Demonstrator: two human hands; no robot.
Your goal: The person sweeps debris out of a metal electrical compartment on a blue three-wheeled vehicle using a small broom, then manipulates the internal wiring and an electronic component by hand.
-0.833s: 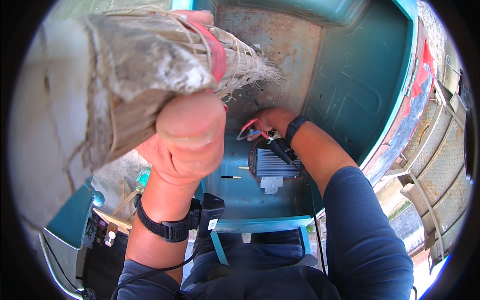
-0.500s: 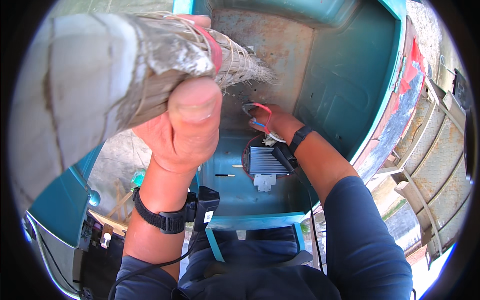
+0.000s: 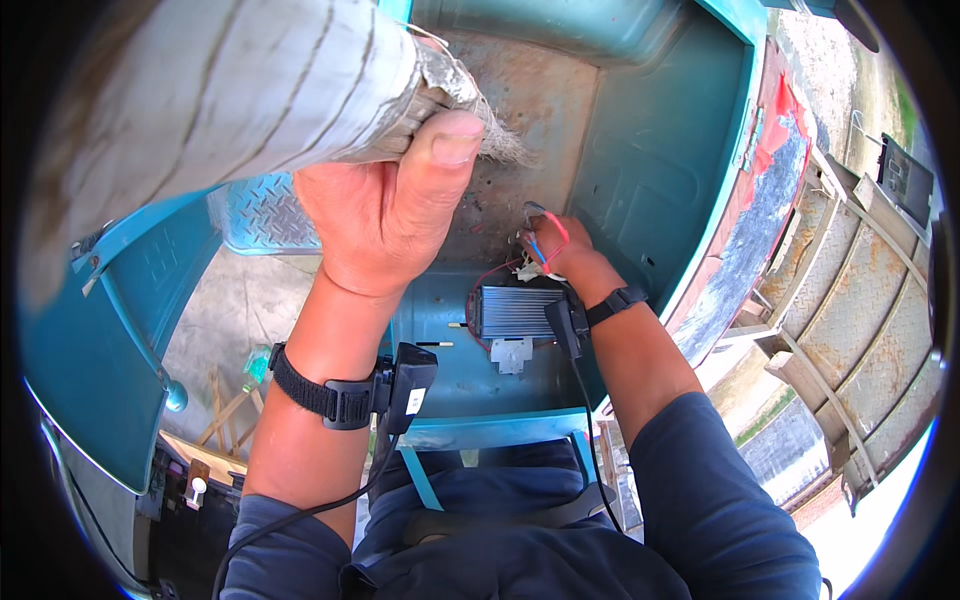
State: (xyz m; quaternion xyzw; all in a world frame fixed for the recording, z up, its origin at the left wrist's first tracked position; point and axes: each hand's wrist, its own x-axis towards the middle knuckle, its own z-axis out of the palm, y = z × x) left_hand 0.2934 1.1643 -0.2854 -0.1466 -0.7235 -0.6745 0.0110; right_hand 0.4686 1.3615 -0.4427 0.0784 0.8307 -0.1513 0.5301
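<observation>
Head view: ringed, frayed-tipped fibre bundle (image 3: pixel 265 90) in left fingers (image 3: pixel 437 178).

No words, numbers or signs can be read. One label can be made out: a small white sticker (image 3: pixel 415 401) on the black wrist-worn device (image 3: pixel 413 368) that a dark strap (image 3: pixel 305 388) holds to the person's left forearm (image 3: pixel 320 345). It is roughly rectangular, slightly tilted, and sits toward the lower end of the black casing, on the side facing the camera; any print on it is too small to tell.
</observation>
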